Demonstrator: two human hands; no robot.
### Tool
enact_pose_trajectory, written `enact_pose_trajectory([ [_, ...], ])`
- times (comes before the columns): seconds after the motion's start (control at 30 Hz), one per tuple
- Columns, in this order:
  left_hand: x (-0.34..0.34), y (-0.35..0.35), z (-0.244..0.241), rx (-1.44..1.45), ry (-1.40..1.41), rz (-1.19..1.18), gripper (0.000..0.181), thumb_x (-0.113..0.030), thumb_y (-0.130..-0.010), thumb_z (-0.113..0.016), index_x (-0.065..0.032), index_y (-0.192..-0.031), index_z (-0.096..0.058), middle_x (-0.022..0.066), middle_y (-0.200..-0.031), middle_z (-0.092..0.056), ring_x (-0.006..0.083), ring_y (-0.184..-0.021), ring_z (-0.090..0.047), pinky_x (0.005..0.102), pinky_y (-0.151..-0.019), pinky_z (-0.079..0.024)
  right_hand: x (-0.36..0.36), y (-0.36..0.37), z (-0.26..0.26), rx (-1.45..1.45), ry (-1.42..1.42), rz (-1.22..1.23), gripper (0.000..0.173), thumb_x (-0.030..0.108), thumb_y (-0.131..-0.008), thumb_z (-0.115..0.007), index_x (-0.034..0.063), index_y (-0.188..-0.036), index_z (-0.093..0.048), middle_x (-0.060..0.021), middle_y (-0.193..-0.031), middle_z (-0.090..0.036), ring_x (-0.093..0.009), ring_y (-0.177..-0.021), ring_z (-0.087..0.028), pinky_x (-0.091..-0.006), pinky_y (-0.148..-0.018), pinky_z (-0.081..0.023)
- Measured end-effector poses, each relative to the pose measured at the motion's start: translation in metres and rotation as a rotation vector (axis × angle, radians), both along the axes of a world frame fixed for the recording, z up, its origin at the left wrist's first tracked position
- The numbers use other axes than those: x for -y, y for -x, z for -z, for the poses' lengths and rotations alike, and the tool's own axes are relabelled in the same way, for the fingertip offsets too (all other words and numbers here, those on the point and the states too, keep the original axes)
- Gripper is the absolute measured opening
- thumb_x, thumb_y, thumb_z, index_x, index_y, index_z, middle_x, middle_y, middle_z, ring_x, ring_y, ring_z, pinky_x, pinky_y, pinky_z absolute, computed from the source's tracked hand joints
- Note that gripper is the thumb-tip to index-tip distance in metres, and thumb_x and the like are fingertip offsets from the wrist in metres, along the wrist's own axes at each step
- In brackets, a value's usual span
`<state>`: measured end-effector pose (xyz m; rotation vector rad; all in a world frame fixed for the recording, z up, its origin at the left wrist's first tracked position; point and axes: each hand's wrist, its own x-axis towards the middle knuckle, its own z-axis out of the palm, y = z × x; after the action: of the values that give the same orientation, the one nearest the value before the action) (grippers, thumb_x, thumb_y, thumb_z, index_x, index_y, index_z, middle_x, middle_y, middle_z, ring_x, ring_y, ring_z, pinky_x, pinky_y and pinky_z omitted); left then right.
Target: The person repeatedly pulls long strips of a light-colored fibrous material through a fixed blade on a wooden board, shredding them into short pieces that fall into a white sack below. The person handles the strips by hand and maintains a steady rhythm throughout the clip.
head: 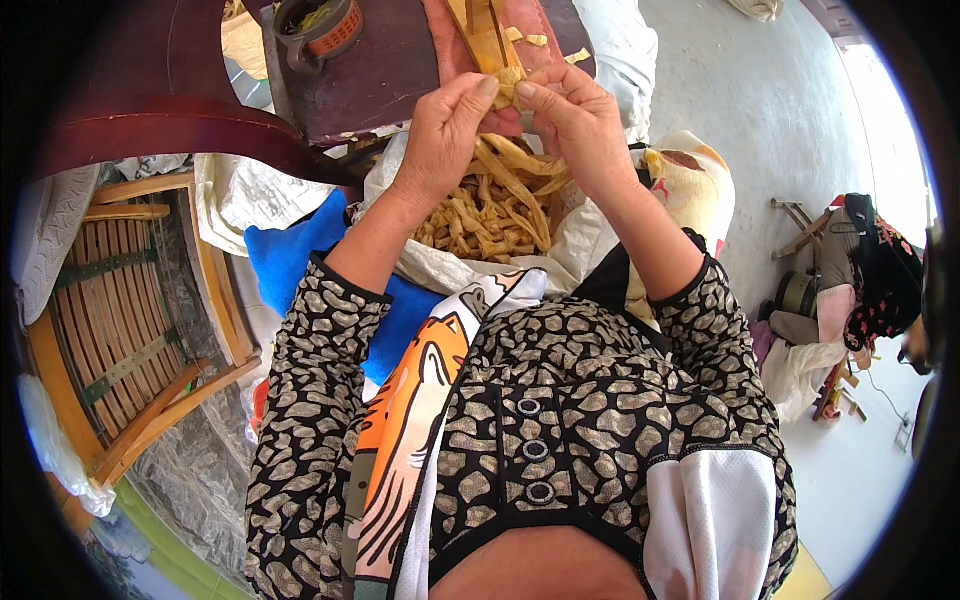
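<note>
My left hand and my right hand meet at the table's near edge. Both pinch a small folded piece of yellowish-tan strip between thumbs and fingers. Behind the piece, a wooden tool with a slot rests on a reddish cloth; whether the piece touches it I cannot tell. Small cut bits lie on the cloth. Below my hands, a white woven sack holds many short knotted or folded tan pieces, with longer flat strips on top.
A dark table carries a brown pot with a handle. A curved dark-red wooden piece juts in from the left. A slatted wooden frame stands at left, a blue cloth near my left arm. A seated person is at far right.
</note>
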<state>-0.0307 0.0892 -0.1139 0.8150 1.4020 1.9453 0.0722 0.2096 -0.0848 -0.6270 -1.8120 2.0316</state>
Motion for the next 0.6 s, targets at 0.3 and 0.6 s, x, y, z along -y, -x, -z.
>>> enact_pose_trajectory([
  [0.3,0.008,0.013,-0.009,-0.219,0.115,-0.032,0.012,-0.009,-0.091,-0.064,0.0014,-0.093,-0.068,0.0044,-0.076,-0.068,0.0089,-0.067,-0.065,0.0219,-0.061,-0.054,-0.021,0.0,-0.011,0.177,0.547,0.075,0.033,0.043,-0.099,-0.047,0.0124,-0.088,-0.053,0.008,-0.056,-0.033,-0.004,-0.045,-0.023,-0.0214,-0.042,-0.017],
  [0.6,0.015,0.016,-0.01,-0.671,0.295,-0.237,0.019,-0.007,-0.084,-0.068,-0.0022,-0.102,-0.066,0.0065,-0.092,-0.067,0.0163,-0.084,-0.067,0.0275,-0.071,-0.054,-0.03,-0.013,0.007,0.094,0.471,-0.031,0.017,0.024,-0.096,-0.057,0.0112,-0.086,-0.053,0.0053,-0.063,-0.043,-0.004,-0.048,-0.03,-0.0203,-0.043,-0.023],
])
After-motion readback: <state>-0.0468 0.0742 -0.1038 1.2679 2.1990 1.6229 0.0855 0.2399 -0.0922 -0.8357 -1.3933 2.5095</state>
